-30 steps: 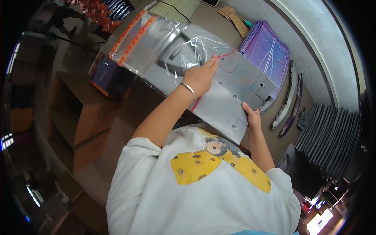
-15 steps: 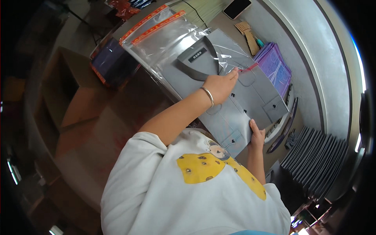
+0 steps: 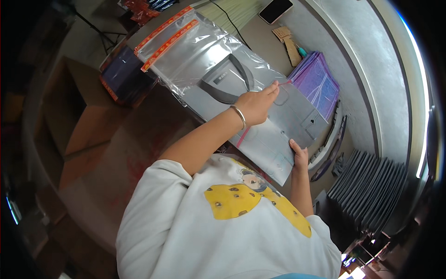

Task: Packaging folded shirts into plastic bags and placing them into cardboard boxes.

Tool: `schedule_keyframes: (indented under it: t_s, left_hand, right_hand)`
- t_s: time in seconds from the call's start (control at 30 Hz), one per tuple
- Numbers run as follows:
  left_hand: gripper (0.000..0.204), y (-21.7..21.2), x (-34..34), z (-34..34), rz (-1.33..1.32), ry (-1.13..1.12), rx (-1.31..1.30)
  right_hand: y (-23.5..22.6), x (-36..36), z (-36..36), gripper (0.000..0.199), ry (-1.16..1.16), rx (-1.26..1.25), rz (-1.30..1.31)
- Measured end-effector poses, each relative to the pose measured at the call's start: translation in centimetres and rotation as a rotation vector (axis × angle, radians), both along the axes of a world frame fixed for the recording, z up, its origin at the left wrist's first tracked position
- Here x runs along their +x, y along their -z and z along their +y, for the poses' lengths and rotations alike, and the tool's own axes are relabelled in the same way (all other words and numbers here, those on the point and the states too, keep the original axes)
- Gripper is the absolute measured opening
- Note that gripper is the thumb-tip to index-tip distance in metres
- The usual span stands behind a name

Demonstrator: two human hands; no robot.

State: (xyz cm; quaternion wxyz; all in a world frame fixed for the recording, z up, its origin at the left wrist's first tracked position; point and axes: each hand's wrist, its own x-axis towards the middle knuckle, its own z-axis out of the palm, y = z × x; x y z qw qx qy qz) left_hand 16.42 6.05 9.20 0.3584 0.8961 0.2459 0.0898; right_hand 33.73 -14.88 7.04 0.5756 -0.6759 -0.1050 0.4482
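Note:
A folded grey shirt (image 3: 281, 139) with a dark collar lies tilted across the work table, its collar end inside a clear plastic bag (image 3: 265, 67). Thin pink edging shows on the bag on both sides of my left hand (image 3: 255, 106). That hand, with a bangle at the wrist, rests on the plastic below the collar, fingers stretched out and close together. At the shirt's lower right edge, my right hand (image 3: 300, 157) grips with the thumb on top; its other fingers are hidden underneath. More clear bags with red-and-yellow strips (image 3: 169, 44) lie under the collar end.
Purple packets (image 3: 318, 79) lie beyond the shirt, near a phone (image 3: 275, 11) and brown card pieces (image 3: 289, 45). A row of dark folded items (image 3: 369, 186) stands at right. An open cardboard box (image 3: 88, 121) sits at left, beside a dark wrapped bundle (image 3: 127, 72).
The shirt and bag have shifted slightly left with both my hands. Plastic covers more of the shirt's front, and pink edging now shows left of my left hand too.

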Motion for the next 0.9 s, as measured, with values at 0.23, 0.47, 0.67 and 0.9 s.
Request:
schedule_keyframes:
  t_s: [0.23,0.47,0.67,0.9]
  left_hand:
    - [0.068,-0.8,0.1,0.2,0.044,-0.043,-0.050]
    - [0.070,-0.2,0.9,-2.6,0.047,0.061,-0.055]
    - [0.059,-1.7,-1.4,-0.9,-0.154,0.159,-0.215]
    - [0.022,-6.7,-6.6,10.6,-0.717,-0.469,0.189]
  right_hand:
    - [-0.2,0.7,0.0,0.031,-0.043,-0.062,-0.103]
    - [-1.0,1.2,-0.2,0.031,-0.053,-0.021,-0.068]
    - [-0.4,2.1,-1.5,0.030,-0.020,0.033,-0.080]
    - [-4.4,4.8,-2.9,0.024,-0.021,0.303,-0.586]
